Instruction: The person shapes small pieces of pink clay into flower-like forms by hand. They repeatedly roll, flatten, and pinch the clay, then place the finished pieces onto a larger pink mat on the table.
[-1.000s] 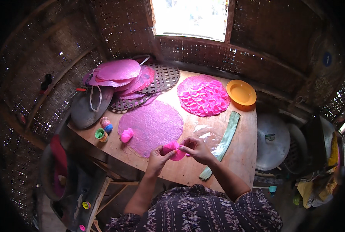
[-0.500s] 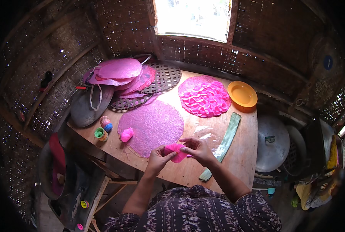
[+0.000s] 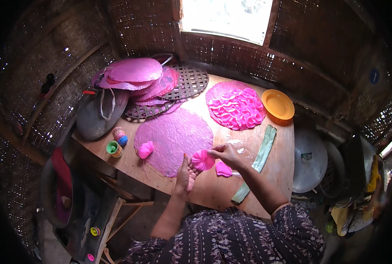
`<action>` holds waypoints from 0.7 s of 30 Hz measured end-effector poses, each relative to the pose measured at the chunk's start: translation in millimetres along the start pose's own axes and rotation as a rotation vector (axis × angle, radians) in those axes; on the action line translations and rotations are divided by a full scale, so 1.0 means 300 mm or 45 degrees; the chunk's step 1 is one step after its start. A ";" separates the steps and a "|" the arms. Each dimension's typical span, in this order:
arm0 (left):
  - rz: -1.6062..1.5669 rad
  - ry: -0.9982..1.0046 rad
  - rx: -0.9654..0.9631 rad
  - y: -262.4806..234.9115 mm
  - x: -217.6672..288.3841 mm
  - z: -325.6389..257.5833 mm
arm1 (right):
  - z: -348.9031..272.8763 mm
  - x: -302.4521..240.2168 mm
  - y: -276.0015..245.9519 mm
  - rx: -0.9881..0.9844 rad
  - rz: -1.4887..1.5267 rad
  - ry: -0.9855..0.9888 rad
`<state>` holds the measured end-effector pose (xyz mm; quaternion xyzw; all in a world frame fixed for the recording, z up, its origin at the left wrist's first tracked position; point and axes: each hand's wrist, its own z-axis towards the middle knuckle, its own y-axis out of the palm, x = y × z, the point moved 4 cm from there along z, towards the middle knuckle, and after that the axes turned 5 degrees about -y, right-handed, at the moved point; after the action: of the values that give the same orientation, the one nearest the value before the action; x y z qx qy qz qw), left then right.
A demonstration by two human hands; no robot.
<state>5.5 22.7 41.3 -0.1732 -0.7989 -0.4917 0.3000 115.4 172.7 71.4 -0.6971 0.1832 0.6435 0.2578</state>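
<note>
A thin, cup-like pink disc (image 3: 203, 160) with a pleated edge is pinched by my right hand (image 3: 227, 155) above the near part of the table. Beside it, my left hand (image 3: 185, 174) is open with the palm turned up, its fingertips close to the disc or touching it. Below my right hand, a flat folded pink piece (image 3: 223, 169) lies on the wood. On the large pink round sheet (image 3: 178, 136) sits a small crumpled pink piece (image 3: 146, 150). Overlapping ruffled pink pieces (image 3: 236, 108) cover another pink round farther back.
An orange plate (image 3: 278, 104) stands at the table's (image 3: 205, 191) right corner. A green leaf-stalk strip (image 3: 257, 160) lies to the right. Stacked pink rounds (image 3: 136, 70), woven trays (image 3: 188, 82), a dark lid (image 3: 100, 116) and small cups (image 3: 114, 148) are at the left.
My left hand has let go of the pink disc and opened palm up. My right hand now holds the disc alone, its pleated face spread. The folded piece on the table is uncovered.
</note>
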 end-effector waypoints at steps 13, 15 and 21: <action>-0.404 0.140 -0.122 -0.153 -0.049 0.131 | 0.679 0.066 0.012 0.240 -0.282 -0.091; -0.387 0.130 -0.149 -0.148 -0.045 0.128 | 0.709 0.079 0.020 0.316 -0.630 -0.010; -0.377 0.131 -0.127 -0.147 -0.041 0.128 | 0.608 -0.063 0.014 0.225 -1.175 -0.522</action>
<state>-22.1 37.0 -9.7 -0.0427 -0.7739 -0.5778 0.2557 -35.4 276.6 82.6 -0.5405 -0.1442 0.5683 0.6035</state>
